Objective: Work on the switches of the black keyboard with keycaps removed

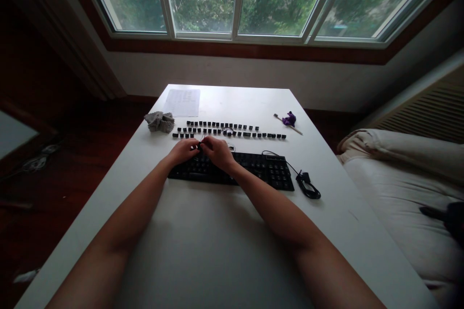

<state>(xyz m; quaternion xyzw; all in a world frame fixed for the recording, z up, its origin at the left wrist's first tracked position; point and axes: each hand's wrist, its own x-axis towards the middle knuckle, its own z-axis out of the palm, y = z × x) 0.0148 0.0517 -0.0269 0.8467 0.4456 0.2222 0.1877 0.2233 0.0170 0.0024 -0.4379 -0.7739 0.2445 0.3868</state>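
Note:
My left hand [184, 151] is over the left part of a black keyboard [250, 166], its fingers closed on a small black keycap [199, 146]. Close against it, my right hand [218, 151] has its fingers pinched together at the same spot. A thin wire-like line shows by the right fingertips; what that hand grips is too small to make out. Beyond the keyboard, several black keycaps [246, 134] stand in rows on the white table. A thin, pale loop [232, 148] lies just behind the keyboard, partly hidden by my right hand.
At the table's left edge lies a crumpled grey cloth [159, 122], with a printed sheet [182, 102] behind it. A toothbrush [296, 130] and a purple cloth [289, 119] are at the back right. The coiled black cable [308, 187] rests right of the keyboard.

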